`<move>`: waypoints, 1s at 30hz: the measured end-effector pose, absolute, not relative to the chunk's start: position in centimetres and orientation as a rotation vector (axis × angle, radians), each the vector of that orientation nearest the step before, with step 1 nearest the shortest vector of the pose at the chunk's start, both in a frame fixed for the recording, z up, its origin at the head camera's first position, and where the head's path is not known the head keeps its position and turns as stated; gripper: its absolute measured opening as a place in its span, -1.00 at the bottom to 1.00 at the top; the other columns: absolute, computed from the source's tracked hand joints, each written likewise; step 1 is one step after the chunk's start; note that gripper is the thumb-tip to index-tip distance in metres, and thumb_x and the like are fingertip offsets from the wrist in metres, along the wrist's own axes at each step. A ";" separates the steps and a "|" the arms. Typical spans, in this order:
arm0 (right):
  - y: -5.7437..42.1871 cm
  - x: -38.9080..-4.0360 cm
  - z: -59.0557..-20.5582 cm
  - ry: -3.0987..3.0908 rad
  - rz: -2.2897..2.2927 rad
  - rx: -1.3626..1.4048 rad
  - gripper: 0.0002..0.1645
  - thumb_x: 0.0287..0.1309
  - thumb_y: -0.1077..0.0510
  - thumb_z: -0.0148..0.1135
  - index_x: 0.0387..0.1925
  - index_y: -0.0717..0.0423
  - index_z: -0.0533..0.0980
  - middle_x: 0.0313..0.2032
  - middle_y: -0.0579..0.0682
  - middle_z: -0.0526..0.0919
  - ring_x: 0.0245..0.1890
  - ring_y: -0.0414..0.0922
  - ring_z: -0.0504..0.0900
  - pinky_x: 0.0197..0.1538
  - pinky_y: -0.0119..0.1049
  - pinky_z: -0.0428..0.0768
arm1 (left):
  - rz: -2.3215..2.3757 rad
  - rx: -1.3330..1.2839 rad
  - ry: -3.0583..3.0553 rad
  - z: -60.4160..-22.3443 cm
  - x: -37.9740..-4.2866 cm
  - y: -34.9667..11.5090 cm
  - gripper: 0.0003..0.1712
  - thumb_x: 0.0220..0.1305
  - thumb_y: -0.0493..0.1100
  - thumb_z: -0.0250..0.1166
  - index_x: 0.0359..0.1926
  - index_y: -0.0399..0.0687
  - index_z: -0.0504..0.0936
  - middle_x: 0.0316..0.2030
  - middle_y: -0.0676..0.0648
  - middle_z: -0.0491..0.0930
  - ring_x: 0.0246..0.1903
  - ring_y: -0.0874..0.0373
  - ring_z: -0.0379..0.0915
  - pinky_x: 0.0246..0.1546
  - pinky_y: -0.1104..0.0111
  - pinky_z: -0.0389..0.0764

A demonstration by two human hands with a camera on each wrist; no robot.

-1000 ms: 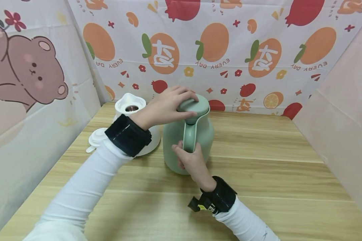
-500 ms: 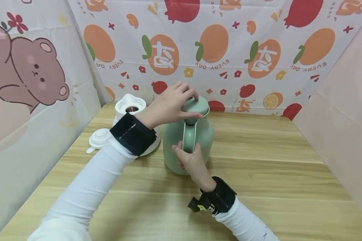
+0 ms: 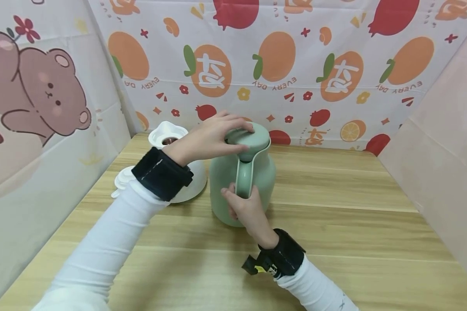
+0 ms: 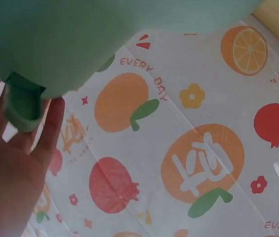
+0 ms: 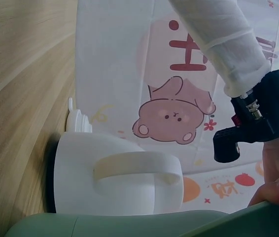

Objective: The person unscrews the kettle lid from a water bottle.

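Note:
A sage-green thermos jug (image 3: 223, 185) stands upright on the table, its handle (image 3: 244, 179) facing me. My left hand (image 3: 208, 136) grips the round green lid (image 3: 253, 138) at the jug's top, with fingers over the far side and thumb along the near side. Low on the handle, my right hand (image 3: 249, 209) holds on with curled fingers and thumb. In the left wrist view, the fingers of the left hand (image 4: 11, 173) lie either side of the green spout (image 4: 23, 106). The right wrist view shows the green jug (image 5: 105, 224) along the bottom edge.
Left of the green jug stands a white jug (image 3: 190, 183) with an uncovered mouth, partly behind my left wrist; its handle (image 5: 134, 165) shows in the right wrist view. A white lid (image 5: 79, 121) lies beside it on the wooden table (image 3: 354, 233). Printed cloth (image 3: 241, 56) walls the back.
My left hand shifted slightly right and up on the lid, then came back left and down, showing more of the lid's top. My right hand and the green jug stay in place.

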State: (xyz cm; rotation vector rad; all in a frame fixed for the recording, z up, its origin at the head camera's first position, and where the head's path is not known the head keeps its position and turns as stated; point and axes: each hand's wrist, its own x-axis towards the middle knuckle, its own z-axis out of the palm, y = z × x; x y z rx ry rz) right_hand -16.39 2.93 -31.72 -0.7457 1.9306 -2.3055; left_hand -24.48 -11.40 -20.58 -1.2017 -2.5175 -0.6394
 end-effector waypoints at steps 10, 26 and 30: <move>3.1 -16.5 -31.8 1.904 -2.307 -0.742 -0.60 0.21 0.20 0.08 -0.68 0.19 0.20 -0.81 -0.03 0.13 -0.82 -0.13 0.09 -0.65 -0.33 0.12 | -0.369 -0.949 -2.449 -20.8 -23.6 -8.8 -0.48 0.04 0.23 0.30 -0.18 -0.10 0.54 -0.22 -0.07 0.46 -0.20 0.02 0.25 -0.23 0.28 0.34; 2.9 -16.4 -31.9 1.910 -2.318 -0.707 -0.62 0.19 0.19 0.11 -0.66 0.18 0.21 -0.81 -0.04 0.12 -0.81 -0.14 0.09 -0.66 -0.35 0.10 | -0.868 -1.210 -2.541 -20.4 -24.3 -13.6 -0.57 0.19 -0.47 0.03 0.06 -0.13 0.53 0.06 -0.04 0.47 0.01 0.13 0.37 -0.05 0.21 0.42; 3.0 -16.5 -31.9 1.921 -2.310 -0.719 -0.62 0.19 0.19 0.10 -0.66 0.18 0.22 -0.81 -0.05 0.12 -0.81 -0.14 0.10 -0.66 -0.35 0.10 | -0.885 -1.289 -2.514 -20.7 -24.4 -14.1 -0.56 0.21 -0.45 0.12 0.12 -0.13 0.50 0.08 -0.08 0.45 0.02 0.08 0.38 -0.07 0.18 0.45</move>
